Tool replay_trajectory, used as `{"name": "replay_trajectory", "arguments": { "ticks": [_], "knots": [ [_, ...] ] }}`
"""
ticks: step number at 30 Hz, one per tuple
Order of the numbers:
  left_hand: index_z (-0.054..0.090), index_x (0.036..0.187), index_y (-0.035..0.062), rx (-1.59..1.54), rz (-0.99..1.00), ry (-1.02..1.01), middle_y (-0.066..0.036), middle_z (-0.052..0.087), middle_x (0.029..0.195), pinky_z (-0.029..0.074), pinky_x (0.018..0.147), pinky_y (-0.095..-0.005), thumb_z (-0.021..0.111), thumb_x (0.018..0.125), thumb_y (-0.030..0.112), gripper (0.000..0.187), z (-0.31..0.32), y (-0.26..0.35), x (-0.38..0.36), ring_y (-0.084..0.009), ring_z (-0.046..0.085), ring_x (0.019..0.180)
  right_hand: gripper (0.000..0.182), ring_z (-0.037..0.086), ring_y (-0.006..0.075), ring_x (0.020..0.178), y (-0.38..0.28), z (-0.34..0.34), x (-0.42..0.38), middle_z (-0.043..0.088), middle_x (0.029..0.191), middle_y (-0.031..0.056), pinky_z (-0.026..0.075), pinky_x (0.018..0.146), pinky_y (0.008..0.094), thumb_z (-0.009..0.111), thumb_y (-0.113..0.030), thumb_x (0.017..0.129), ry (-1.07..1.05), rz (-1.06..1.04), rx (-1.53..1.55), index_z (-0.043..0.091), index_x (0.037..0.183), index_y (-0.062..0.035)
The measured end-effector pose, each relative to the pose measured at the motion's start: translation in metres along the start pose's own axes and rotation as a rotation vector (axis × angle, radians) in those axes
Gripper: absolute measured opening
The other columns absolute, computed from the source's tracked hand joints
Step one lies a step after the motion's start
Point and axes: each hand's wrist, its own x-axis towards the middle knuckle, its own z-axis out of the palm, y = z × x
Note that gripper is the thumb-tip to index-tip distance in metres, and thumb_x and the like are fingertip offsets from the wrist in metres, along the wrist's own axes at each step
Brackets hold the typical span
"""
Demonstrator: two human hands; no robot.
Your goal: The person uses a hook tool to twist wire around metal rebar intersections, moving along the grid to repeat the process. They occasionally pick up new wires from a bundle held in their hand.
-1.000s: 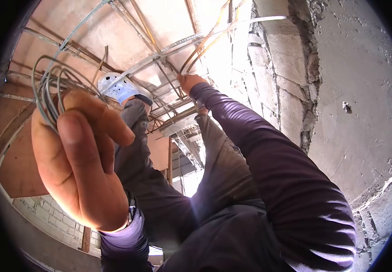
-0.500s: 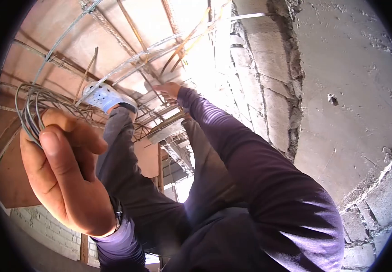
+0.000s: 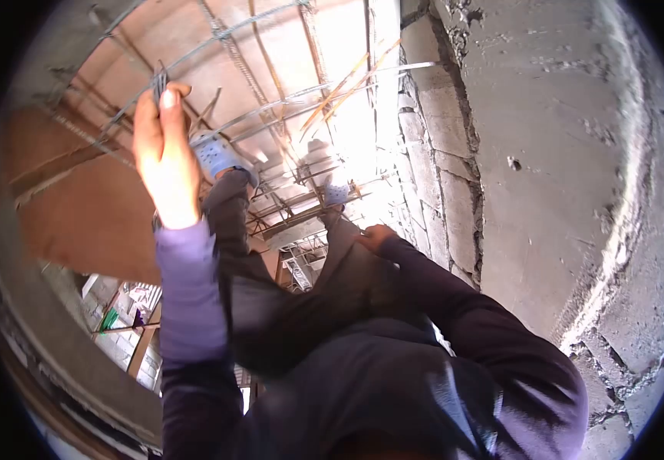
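My left hand (image 3: 169, 157) is closed around a bundle of thin tie wire (image 3: 161, 80), raised over the steel bars at the upper left. Only the wire's top end shows above the fingers; the rest is hidden by the hand. My right hand (image 3: 378, 238) rests on my right trouser leg (image 3: 347, 245) by the knee, fingers laid over the cloth and holding nothing visible. Beyond the left hand, a light blue perforated clog (image 3: 219, 156) stands among reinforcing bars (image 3: 232, 57). The other clog (image 3: 336, 192) shows farther right.
A rough concrete wall (image 3: 554, 153) rises on the right, with cracked blocks (image 3: 439, 130) along its edge. Reddish-brown board (image 3: 90, 215) lies under the bars at left. Below my legs there is a gap with timber (image 3: 144, 349) and blockwork. Bright sunlight washes out the upper middle.
My left hand has moved farther from the camera, up and right, still with the wire. My right hand has come back from the bars onto my leg. The view has shifted.
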Motion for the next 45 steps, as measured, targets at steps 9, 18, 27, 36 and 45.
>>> {"name": "replay_trajectory", "arguments": {
  "ticks": [9,18,27,36,45],
  "knots": [
    [0.064,0.112,0.0022,0.218,0.083,0.081,0.006,0.049,0.085,0.03,0.062,-0.0174,0.051,0.105,0.018,0.022,-0.13,0.141,-0.105,-0.0025,0.039,0.07,0.033,0.051,0.0147,0.058,0.057,-0.097,-0.154,0.061,0.066,0.0129,0.045,0.057,0.0341,0.066,-0.029,0.094,0.681,-0.286,0.437,0.065,0.083,0.0016],
    [0.063,0.117,-0.0011,0.282,0.406,0.711,0.003,0.049,0.072,0.024,0.053,-0.0202,0.049,0.106,0.024,0.031,-0.231,0.307,-0.172,-0.0033,0.034,0.059,0.022,0.046,0.004,0.059,-0.092,-0.295,-0.354,0.057,0.068,-0.0052,0.035,0.054,0.023,0.075,-0.023,0.091,1.372,-0.7,0.593,0.063,0.079,-0.0085],
    [0.068,0.118,0.0014,0.532,0.408,0.999,0.003,0.05,0.079,0.033,0.062,-0.02,0.049,0.106,0.023,0.031,-0.29,0.343,-0.252,-0.0031,0.04,0.07,0.034,0.028,0.0016,0.047,-0.069,-0.353,-0.415,0.039,0.058,-0.0105,0.02,0.045,0.0228,0.071,-0.029,0.095,1.46,-0.718,0.793,0.053,0.068,-0.0164],
    [0.067,0.119,0.0033,0.653,0.265,1.017,0.004,0.053,0.083,0.036,0.064,-0.0209,0.047,0.107,0.024,0.032,-0.284,0.356,-0.307,-0.003,0.044,0.074,0.03,0.041,0.0031,0.048,-0.045,-0.336,-0.385,0.05,0.058,-0.0057,0.03,0.046,0.0221,0.072,-0.031,0.093,1.331,-0.77,0.69,0.064,0.077,-0.007],
    [0.067,0.113,0.0032,0.594,0.243,0.863,0.008,0.041,0.071,0.021,0.054,-0.0219,0.048,0.107,0.027,0.031,-0.24,0.34,-0.282,-0.0015,0.029,0.061,0.031,0.042,0.0043,0.051,-0.05,-0.331,-0.382,0.051,0.059,-0.0045,0.033,0.048,0.0226,0.075,-0.031,0.091,1.473,-0.709,0.553,0.066,0.076,-0.0058]
  ]
}}
